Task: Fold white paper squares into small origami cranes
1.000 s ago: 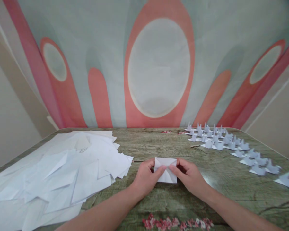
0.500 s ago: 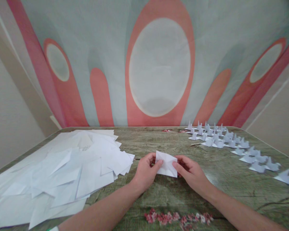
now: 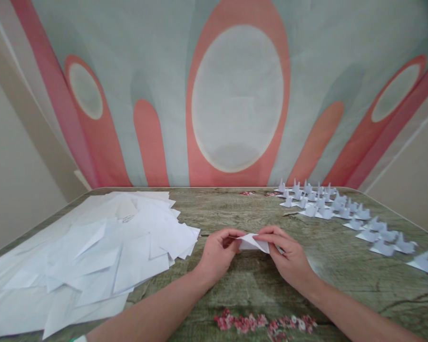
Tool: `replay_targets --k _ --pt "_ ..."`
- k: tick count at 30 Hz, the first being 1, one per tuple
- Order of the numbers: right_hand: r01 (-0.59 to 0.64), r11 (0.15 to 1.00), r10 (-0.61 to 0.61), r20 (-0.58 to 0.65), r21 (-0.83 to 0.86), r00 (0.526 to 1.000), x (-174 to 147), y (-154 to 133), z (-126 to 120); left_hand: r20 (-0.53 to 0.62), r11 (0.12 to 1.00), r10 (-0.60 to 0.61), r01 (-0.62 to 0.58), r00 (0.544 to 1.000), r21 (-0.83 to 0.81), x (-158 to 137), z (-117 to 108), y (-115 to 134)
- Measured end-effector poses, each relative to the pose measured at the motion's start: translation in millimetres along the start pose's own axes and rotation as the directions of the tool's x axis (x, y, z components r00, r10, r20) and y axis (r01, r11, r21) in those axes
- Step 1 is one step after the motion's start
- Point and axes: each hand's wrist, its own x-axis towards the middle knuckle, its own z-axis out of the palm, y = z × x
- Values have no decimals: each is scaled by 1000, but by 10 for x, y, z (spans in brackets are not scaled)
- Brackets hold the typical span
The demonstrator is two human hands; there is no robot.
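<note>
Backdrop (image 3: pixel 235 71): big printed cloth, grey-green with coral arches and pale ovals, hanging behind the worktop. Worktop (image 3: pixel 242 209) has a wood-grain cover with a strip of pink flower print (image 3: pixel 267 324) at the near edge. Left side: loose heap of white paper sheets (image 3: pixel 92 247), overlapping, some creased, spilling toward the middle. Far right: rows of small folded paper cranes (image 3: pixel 342 211) standing on the worktop, running from the back edge toward the near right corner. Centre: both forearms reach in. Left hand (image 3: pixel 219 254) is closed in a pinch on the left end of a small folded white paper piece (image 3: pixel 251 242). Right hand (image 3: pixel 288 254) pinches its right end, fingers curled over the top. Piece sits between the hands, just above the worktop, near-flat, edge toward the camera.
</note>
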Motion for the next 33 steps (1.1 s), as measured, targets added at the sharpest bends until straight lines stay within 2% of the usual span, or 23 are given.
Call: replay_targets --k 4,11,18,22,26,30,33 --pt "-51 998 53 -31 41 998 9 -11 6 -24 1000 16 -16 1000 -12 -10 -8 13" --pt "-125 987 130 -39 100 991 16 34 0 23 995 -6 8 1000 -95 -13 2 52" --pt "-212 941 212 32 264 977 34 -60 -46 7 997 -23 24 1000 -73 -9 2 48" --pt "-237 918 219 94 318 971 24 -111 -54 -15 996 -25 24 1000 -91 -2 7 33" --pt "-312 915 283 143 256 948 -7 -86 15 -37 995 -29 25 999 -95 -5 11 52" --pt "-368 911 361 70 186 930 -12 -24 65 -24 998 -19 18 1000 -68 -9 14 52" --pt "-369 912 369 37 178 929 4 -4 53 15 999 18 -17 1000 -52 -6 17 19"
